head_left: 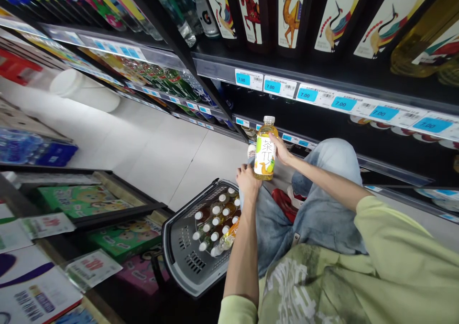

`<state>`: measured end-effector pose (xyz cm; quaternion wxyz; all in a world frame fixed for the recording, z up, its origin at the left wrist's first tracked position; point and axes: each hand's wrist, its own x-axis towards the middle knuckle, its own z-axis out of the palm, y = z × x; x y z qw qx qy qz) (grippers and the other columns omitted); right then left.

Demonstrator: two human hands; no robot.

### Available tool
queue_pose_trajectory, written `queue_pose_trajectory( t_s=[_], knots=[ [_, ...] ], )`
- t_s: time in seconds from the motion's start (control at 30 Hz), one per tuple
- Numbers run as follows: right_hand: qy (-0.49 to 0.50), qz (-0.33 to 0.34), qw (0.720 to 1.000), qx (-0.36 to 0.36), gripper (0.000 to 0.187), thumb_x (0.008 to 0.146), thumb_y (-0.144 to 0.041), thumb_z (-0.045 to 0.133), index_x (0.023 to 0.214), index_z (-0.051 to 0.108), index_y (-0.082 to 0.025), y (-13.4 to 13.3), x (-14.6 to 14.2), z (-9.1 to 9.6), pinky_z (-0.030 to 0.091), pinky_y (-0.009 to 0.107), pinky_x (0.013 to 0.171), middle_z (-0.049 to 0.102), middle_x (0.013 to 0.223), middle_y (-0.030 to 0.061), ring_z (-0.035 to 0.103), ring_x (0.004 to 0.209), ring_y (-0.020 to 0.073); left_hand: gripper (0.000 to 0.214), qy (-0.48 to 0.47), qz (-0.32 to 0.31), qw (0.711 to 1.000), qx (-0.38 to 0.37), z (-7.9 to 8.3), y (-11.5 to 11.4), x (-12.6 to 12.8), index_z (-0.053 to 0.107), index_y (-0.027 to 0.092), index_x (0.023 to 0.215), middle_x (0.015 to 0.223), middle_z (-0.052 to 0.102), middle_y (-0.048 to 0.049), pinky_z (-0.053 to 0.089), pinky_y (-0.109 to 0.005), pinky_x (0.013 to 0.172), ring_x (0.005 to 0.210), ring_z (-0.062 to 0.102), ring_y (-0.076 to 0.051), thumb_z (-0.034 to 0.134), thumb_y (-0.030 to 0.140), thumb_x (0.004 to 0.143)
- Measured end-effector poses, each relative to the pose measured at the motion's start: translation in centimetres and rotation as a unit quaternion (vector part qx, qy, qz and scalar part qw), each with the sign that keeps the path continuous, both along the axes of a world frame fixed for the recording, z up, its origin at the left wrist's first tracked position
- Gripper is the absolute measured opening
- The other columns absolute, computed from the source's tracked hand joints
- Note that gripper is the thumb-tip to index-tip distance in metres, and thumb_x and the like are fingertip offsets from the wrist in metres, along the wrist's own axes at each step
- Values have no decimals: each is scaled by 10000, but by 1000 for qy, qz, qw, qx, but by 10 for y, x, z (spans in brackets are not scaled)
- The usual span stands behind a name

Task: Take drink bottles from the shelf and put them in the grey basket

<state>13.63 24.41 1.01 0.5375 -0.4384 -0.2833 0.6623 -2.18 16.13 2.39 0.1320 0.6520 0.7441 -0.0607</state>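
Observation:
My right hand (282, 151) is closed around the upper side of a clear tea bottle (264, 159) with yellow liquid, a white cap and a fruit label. The bottle stands upright above my left knee. My left hand (248, 179) lies over that knee, its fingers loosely bent and apart, beside the bottle's lower end; the bottle may touch it. Below my left forearm is a grey shopping basket (179, 265) on the left. Several white-capped bottles (215, 221) stand in it, and an orange-labelled bottle (229, 235) lies tilted on top, partly behind my forearm.
Dark shelves with a price rail (304, 94) rise ahead, holding large bottles with animal pictures (289, 13). A display rack of green boxes (79, 200) borders the basket's left side. A white bucket (86, 91) stands on the tiled floor (154, 142) farther left.

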Motion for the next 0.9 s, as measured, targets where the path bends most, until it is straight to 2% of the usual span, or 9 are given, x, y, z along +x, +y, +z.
queue_pose_trajectory(
  t_s=[0.27, 0.47, 0.6, 0.9],
  knots=[
    [14, 33, 999, 18, 733, 683, -820, 848, 1128, 677, -264, 1, 0, 6, 573, 363, 785, 757, 1011, 26, 704, 919, 242, 388, -1, -1, 1000, -5, 0, 0, -2, 728, 197, 1269, 1311, 667, -181, 513, -416, 925, 1242, 591, -349, 612, 469, 1018],
    [-11, 39, 999, 13, 675, 703, -796, 838, 1124, 679, -292, 0, 1, 6, 526, 337, 669, 725, 941, 13, 672, 836, 233, 406, -4, -3, 1000, 2, -1, 0, -3, 732, 207, 1271, 1312, 671, -187, 518, -420, 921, 1237, 598, -356, 628, 501, 1011],
    [-12, 39, 999, 13, 686, 694, -781, 847, 1158, 682, -303, -1, 1, 8, 525, 336, 663, 721, 956, 17, 663, 831, 234, 424, -2, -2, 1000, 2, -1, 0, -4, 733, 205, 1271, 1313, 674, -186, 519, -424, 922, 1230, 598, -354, 642, 516, 998],
    [-5, 38, 999, 8, 690, 692, -830, 840, 1069, 661, -280, -1, 1, 9, 545, 345, 696, 701, 926, 11, 656, 825, 223, 419, 2, -1, 1000, -8, 7, 0, 0, 730, 193, 1272, 1316, 673, -190, 510, -417, 928, 1237, 597, -356, 647, 499, 998]
  ],
)
